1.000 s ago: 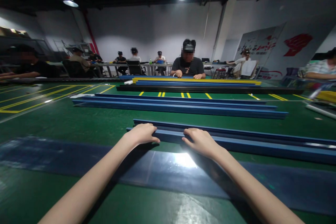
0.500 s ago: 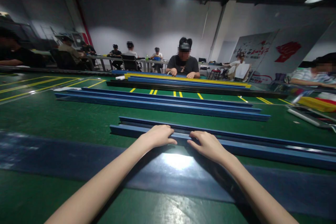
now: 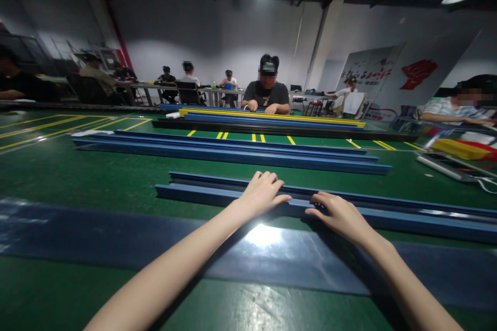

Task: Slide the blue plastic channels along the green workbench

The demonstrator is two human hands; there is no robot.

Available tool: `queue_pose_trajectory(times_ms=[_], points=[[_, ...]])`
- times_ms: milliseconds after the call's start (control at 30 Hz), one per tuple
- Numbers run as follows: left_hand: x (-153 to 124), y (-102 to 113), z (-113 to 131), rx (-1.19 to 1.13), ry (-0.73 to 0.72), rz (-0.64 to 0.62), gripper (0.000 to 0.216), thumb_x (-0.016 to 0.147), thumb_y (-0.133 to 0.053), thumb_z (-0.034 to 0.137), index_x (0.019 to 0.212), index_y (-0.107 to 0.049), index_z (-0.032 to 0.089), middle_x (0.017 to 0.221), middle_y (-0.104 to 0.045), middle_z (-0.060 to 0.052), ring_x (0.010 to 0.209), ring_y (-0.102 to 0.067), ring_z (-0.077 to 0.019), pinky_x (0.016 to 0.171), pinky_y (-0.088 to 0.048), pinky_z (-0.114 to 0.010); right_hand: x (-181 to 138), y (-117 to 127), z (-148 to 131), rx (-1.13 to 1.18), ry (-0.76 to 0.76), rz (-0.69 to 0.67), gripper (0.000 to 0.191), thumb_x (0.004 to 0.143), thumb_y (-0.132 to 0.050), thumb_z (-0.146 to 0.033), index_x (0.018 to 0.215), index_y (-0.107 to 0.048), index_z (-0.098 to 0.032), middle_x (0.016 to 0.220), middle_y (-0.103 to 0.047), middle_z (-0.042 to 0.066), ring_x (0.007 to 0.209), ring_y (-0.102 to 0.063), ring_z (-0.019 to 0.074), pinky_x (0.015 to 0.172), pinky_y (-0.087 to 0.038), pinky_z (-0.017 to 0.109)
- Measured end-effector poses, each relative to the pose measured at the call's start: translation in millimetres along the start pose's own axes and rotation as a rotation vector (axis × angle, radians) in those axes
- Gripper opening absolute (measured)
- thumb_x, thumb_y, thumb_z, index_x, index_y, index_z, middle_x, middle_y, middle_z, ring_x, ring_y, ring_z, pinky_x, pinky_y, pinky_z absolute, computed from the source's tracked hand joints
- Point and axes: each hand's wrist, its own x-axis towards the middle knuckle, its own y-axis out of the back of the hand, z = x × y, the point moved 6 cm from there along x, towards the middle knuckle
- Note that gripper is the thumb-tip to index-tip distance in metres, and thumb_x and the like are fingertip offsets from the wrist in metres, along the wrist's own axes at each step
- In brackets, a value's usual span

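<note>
Left hand (image 3: 264, 192): fingers spread flat on the near blue rail (image 3: 194, 194).
Right hand (image 3: 338, 213): fingers together on its edge, perhaps gripping.
Beyond rail: more blue rails (image 3: 233, 152), seated person (image 3: 266, 96).
Before rail: dark strip (image 3: 116, 238).

I see a wide green surface (image 3: 97, 176) marked with yellow lines (image 3: 46, 132). A glossy dark blue sheet (image 3: 97, 238) lies flat across its near part and catches a lamp's glare. Just beyond it lie the near blue rails (image 3: 202, 189), two side by side. Farther out lies a second group of blue rails (image 3: 233, 152), then a long black bar (image 3: 272, 132) with a yellow rail (image 3: 310, 119) behind it. A white bar (image 3: 446, 168) lies far right.
</note>
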Motion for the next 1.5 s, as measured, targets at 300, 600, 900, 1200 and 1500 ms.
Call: queue_pose_trajectory(times_ms=[300, 600, 900, 1200, 1500], points=[[18, -27, 14, 0.059, 0.116, -0.047, 0.045, 0.09, -0.024, 0.044, 0.098, -0.056, 0.013, 0.097, -0.061, -0.01, 0.09, -0.055, -0.0231, 0.078, -0.038, -0.036, -5, -2, -1, -0.167, 0.03, 0.178, 0.029, 0.083, -0.044, -0.043, 0.072, -0.056, -0.019, 0.078, -0.057, 0.003, 0.067, -0.055, 0.0148, 0.05, -0.029, 0.023], [8, -24, -11, 0.178, 0.115, 0.007, 0.037, 0.088, -0.028, 0.036, 0.092, -0.057, 0.015, 0.087, -0.063, -0.008, 0.083, -0.058, -0.0212, 0.073, -0.041, -0.033, 8, -5, -25, -0.18, 0.079, 0.356, 0.024, 0.083, -0.048, -0.041, 0.078, -0.057, -0.02, 0.076, -0.059, 0.002, 0.074, -0.056, 0.0169, 0.054, -0.033, 0.024], [-19, -14, -60, 0.239, 0.142, -0.024, 0.034, 0.087, -0.03, 0.032, 0.088, -0.059, 0.016, 0.08, -0.063, -0.006, 0.077, -0.06, -0.0184, 0.069, -0.042, -0.029, 7, 4, -18, -0.18, 0.239, 0.43, 0.039, 0.083, -0.045, -0.045, 0.107, -0.054, -0.016, 0.116, -0.052, 0.012, 0.102, -0.048, 0.0236, 0.082, -0.039, 0.035], [-43, -7, -103, 0.273, 0.135, -0.1, 0.034, 0.088, -0.029, 0.031, 0.1, -0.058, 0.017, 0.09, -0.063, -0.006, 0.083, -0.059, -0.0177, 0.073, -0.041, -0.028, 4, -10, 55, -0.165, 0.048, 0.364, 0.052, 0.082, -0.038, -0.054, 0.118, -0.049, -0.017, 0.118, -0.055, 0.012, 0.111, -0.048, 0.0235, 0.09, -0.036, 0.038], [-25, -5, -85, 0.19, 0.071, -0.101, 0.038, 0.091, -0.027, 0.038, 0.11, -0.052, 0.016, 0.103, -0.061, -0.007, 0.096, -0.055, -0.0195, 0.08, -0.037, -0.032, 24, -17, 19, -0.206, 0.02, 0.35, 0.05, 0.085, -0.036, -0.051, 0.117, -0.049, -0.015, 0.119, -0.054, 0.013, 0.11, -0.047, 0.0242, 0.089, -0.033, 0.04]])
